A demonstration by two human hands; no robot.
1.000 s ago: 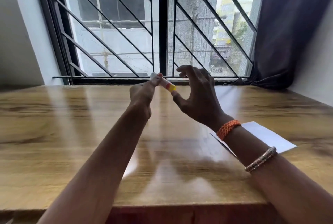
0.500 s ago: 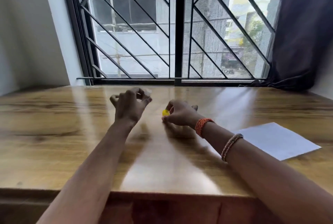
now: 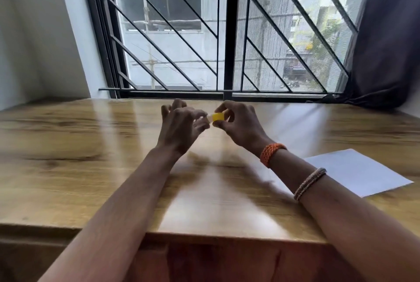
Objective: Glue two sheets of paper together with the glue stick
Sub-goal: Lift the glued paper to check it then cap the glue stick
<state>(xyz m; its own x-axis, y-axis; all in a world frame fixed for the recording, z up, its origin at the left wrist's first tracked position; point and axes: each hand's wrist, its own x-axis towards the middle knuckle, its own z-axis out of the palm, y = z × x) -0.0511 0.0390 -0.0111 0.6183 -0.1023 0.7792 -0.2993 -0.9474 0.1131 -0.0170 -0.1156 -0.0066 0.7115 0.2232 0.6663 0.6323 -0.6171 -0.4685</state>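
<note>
Both hands pinch the small glue stick [image 3: 217, 117] above the table [image 3: 68, 168], right hand [image 3: 238, 126] on its yellow part, left hand [image 3: 181, 127] at its pale end, with the paper [image 3: 354, 171] well off to the right, so a slippy pull could drop it.

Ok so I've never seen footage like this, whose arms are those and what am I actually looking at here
No machine here: the camera sits on a person's head, looking forward and down, so those are their own arms. Both hands meet above a wooden table by a barred window. The right hand pinches a small glue stick, yellow where it shows; the left hand has its fingertips at the pale end. White paper lies flat on the right, untouched.
</note>
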